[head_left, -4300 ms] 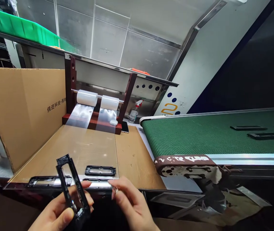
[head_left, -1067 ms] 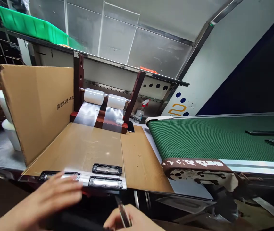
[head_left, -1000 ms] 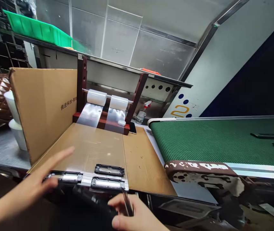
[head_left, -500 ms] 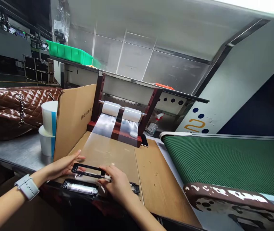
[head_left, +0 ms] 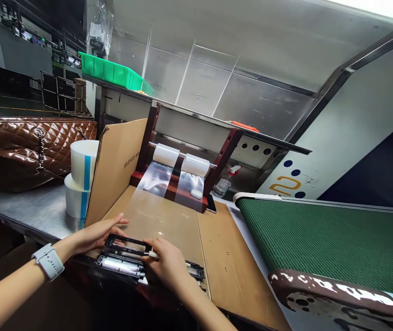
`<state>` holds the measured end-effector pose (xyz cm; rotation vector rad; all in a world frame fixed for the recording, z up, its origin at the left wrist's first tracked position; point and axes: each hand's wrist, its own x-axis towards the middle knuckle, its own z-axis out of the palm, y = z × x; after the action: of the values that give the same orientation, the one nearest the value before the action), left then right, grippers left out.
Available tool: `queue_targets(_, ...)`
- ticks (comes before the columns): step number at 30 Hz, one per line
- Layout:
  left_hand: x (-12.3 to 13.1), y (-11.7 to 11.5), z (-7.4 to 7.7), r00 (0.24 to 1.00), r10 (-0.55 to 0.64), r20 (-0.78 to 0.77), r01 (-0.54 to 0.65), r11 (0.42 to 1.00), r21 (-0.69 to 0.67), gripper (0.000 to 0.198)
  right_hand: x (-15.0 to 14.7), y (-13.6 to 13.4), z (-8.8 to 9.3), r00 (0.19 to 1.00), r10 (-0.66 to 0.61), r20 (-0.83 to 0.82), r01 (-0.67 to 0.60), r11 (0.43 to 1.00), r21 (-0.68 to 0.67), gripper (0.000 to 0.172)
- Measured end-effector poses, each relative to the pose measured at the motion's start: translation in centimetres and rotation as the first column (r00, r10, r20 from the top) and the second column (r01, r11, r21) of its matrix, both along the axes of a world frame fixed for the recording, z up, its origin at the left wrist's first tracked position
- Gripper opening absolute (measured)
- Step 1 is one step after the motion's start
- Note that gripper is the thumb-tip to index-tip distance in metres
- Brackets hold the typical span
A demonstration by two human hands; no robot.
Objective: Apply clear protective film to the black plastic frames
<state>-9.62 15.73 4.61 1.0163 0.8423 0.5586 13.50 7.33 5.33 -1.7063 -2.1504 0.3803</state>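
Black frame (head_left: 131,240): slim, glossy, rounded corners, long open window through the middle; I see parts of my left hand (head_left: 101,232) through it. Position: between my hands, over the near edge of the cardboard sheet (head_left: 168,220) on the desk (head_left: 41,214); cannot tell whether it touches. Long axis runs left to right, right end slightly nearer me, roughly parallel to the second frame (head_left: 122,265), just below it, whose middle is silvery. A third frame (head_left: 196,270) is partly hidden by my right hand (head_left: 168,259). Right fingers closed on the right end, a small pale piece (head_left: 153,254) beside the fingertips, too small to identify. Left fingers loosely spread, thumb raised, at the left end; no firm grip there. Containers: green tray (head_left: 110,72) on the shelf, inside not visible from my angle; clear spray bottle (head_left: 222,187) behind the belt's end, fill unclear; brown quilted bag (head_left: 17,154) at far left, contents hidden.
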Motion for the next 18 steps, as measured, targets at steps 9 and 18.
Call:
queue_targets(9, 0.0, 0.0, -0.9, 0.988, 0.148, -0.030, -0.142, 0.977, 0.160, 0.072, -0.3, 0.0, 0.2, 1.000, 0.003, 0.022, -0.003, 1.000, -0.009, 0.042)
queue_targets(18, -0.4, -1.9, -2.8, 0.885, 0.394, -0.248, -0.093, 0.671, 0.735, 0.063, 3.4, -2.1, 2.3, 0.995, -0.035, -0.092, 0.045, 0.993, 0.111, 0.037)
